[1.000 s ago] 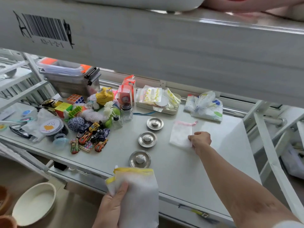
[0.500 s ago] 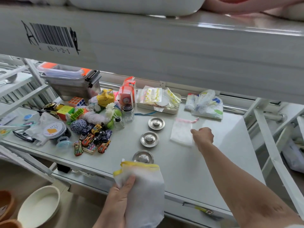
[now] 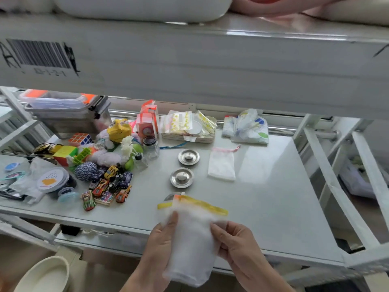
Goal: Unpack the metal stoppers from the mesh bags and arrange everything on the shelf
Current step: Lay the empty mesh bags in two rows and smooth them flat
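Observation:
A white mesh bag with a yellow drawstring (image 3: 190,239) is held up over the shelf's front edge. My left hand (image 3: 162,239) pinches its left side and my right hand (image 3: 233,243) pinches its right side. Two metal stoppers (image 3: 188,157) (image 3: 182,178) lie in a line on the grey shelf (image 3: 273,207). A third stopper (image 3: 171,197) is mostly hidden behind the bag's top. A flat white mesh bag with a pink drawstring (image 3: 222,164) lies right of the stoppers.
Toy cars (image 3: 109,186), puzzle cubes (image 3: 81,138), small jars (image 3: 151,146) and a round tin (image 3: 51,179) crowd the shelf's left half. A tray of packets (image 3: 189,127) and a plastic bag (image 3: 246,129) sit at the back. An upper shelf beam (image 3: 189,60) hangs overhead. A white bowl (image 3: 44,275) is lower left.
My right hand has left the pink-string bag and come back to take the right side of the yellow-string bag, which is now raised in front of the nearest stopper.

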### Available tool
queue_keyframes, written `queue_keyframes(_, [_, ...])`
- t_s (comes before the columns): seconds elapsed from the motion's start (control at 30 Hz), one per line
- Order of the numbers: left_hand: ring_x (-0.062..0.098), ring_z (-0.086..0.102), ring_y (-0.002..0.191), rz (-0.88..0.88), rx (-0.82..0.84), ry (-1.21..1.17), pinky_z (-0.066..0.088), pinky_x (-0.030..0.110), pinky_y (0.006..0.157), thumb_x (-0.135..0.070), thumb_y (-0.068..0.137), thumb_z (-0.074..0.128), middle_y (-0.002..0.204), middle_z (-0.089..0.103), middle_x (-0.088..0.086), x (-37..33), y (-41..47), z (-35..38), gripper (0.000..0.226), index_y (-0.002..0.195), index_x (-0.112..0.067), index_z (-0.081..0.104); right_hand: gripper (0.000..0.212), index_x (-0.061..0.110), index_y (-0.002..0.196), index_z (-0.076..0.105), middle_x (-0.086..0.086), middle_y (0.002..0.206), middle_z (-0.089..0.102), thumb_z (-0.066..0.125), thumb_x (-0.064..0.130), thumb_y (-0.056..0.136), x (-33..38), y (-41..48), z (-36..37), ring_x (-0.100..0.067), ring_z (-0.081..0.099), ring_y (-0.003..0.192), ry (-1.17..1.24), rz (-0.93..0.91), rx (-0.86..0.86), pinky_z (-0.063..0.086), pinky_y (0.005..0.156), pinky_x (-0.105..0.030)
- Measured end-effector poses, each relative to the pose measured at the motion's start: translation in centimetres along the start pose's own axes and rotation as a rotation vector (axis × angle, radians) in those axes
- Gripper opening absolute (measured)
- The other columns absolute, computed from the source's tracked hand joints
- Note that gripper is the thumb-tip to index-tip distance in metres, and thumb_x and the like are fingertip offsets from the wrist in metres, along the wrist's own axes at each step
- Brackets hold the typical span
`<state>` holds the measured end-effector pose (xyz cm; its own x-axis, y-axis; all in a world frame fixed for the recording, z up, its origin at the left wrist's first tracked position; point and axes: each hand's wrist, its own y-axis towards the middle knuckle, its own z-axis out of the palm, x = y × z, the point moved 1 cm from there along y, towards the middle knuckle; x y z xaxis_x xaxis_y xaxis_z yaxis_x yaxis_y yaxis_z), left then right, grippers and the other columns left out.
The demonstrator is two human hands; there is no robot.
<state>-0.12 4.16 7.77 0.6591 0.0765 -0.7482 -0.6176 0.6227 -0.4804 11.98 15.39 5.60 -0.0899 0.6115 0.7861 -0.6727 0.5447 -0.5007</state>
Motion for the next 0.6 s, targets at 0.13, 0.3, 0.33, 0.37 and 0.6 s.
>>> queue_keyframes(0.13, [0.03,0.073,0.058,-0.005,-0.025,0.041,0.059,0.036,0.051,-0.013,0.092,0.056,0.073,0.076,0.022,0.6,0.5,0.1,0.022,0.087,0.001,0.072,0.015,-0.002,0.089,0.077,-0.024,0.088,0.073,0.065,0.006,0.091,0.8,-0.4,-1.1,-0.027,0.069,0.073,-0.098,-0.033,-0.04,0.06,0.064,-0.036])
queue_keyframes(0.3, [0.025,0.074,0.063,0.057,-0.132,0.088,0.059,0.031,0.059,-0.019,0.092,0.058,0.075,0.078,0.013,1.6,1.7,-0.6,0.021,0.098,-0.003,0.071,0.013,0.002,0.081,0.072,-0.008,0.066,0.067,0.066,0.005,0.092,4.1,1.0,-4.4,-0.014,0.059,0.046,-0.203,-0.169,-0.257,0.047,0.041,-0.021])
queue_keyframes(0.33, [0.023,0.074,0.063,0.061,-0.142,0.094,0.059,0.028,0.06,-0.019,0.093,0.057,0.074,0.078,0.012,1.7,1.7,-0.7,0.021,0.097,-0.003,0.071,0.014,0.003,0.078,0.07,-0.006,0.062,0.062,0.066,0.003,0.092,5.4,1.9,-5.6,-0.011,0.055,0.042,-0.217,-0.216,-0.31,0.045,0.039,-0.02])
queue_keyframes(0.37, [0.021,0.074,0.063,0.061,-0.139,0.084,0.058,0.026,0.058,-0.019,0.093,0.056,0.072,0.078,0.01,1.9,1.7,-0.7,0.021,0.095,-0.003,0.07,0.016,0.004,0.076,0.068,-0.005,0.059,0.059,0.065,0.002,0.092,6.8,2.9,-6.8,-0.009,0.051,0.039,-0.243,-0.266,-0.372,0.044,0.038,-0.02])
queue_keyframes(0.6, [0.005,0.07,0.052,0.1,-0.17,0.104,0.05,0.01,0.044,-0.012,0.096,0.052,0.058,0.075,0.002,2.1,-0.3,-0.1,0.022,0.097,0.002,0.069,0.02,-0.001,0.066,0.058,-0.02,0.064,0.064,0.06,0.011,0.083,17.2,12.6,-13.9,-0.039,0.061,0.063,-1.131,-0.583,-0.817,0.044,0.058,-0.037])
